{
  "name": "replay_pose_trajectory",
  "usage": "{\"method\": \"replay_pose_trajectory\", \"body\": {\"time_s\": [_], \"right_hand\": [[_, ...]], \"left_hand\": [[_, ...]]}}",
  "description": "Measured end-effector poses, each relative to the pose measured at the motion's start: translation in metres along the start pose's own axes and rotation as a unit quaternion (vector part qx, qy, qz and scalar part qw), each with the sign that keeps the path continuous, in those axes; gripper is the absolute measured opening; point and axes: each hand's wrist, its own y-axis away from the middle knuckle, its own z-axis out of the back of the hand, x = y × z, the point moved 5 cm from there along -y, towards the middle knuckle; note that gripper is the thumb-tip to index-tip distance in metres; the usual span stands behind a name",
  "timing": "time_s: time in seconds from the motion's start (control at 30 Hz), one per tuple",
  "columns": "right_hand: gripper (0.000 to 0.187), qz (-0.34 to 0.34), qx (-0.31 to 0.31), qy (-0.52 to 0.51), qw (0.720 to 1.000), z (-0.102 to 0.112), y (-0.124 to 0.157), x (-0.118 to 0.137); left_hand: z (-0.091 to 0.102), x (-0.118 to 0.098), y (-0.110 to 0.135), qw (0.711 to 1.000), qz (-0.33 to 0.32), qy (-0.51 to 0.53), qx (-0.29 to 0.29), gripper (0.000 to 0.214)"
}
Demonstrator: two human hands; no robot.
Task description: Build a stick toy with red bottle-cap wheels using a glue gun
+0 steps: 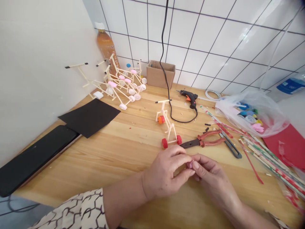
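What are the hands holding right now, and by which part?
The left hand and right hand pinch a small pink piece between fingertips; its shape is hidden.

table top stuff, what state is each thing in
left hand, pinching small pink piece
right hand, pinching the same piece
hot glue gun, lying on table, cord trailing
red-handled pliers, lying flat, jaws shut
plastic bag, holding bottle caps
cardboard box, upright, top open
straw-frame model, standing on red wheels
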Motion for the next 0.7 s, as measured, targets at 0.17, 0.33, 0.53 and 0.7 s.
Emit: {"method": "replay_pose_trajectory", "body": {"time_s": [0.17, 0.33, 0.53, 0.7], "right_hand": [[0.02, -0.029, 0.01, -0.05, 0.998, -0.004, -0.001, -0.004], [0.027, -0.037, -0.014, -0.024, 0.999, -0.005, 0.0, -0.008], [0.026, -0.012, 0.0, 0.006, 1.0, -0.004, -0.002, -0.003], [0.025, 0.021, 0.011, 0.035, 0.999, 0.0, 0.001, 0.003]], "left_hand": [[-0.003, 0.01, 0.001, 0.992, 0.077, 0.1, -0.028, 0.008], [-0.01, 0.009, 0.006, 0.991, 0.064, 0.108, -0.034, 0.01], [-0.008, 0.009, 0.003, 0.99, 0.092, 0.101, -0.018, 0.012], [-0.002, 0.009, -0.001, 0.99, 0.084, 0.109, -0.015, 0.02]]}}
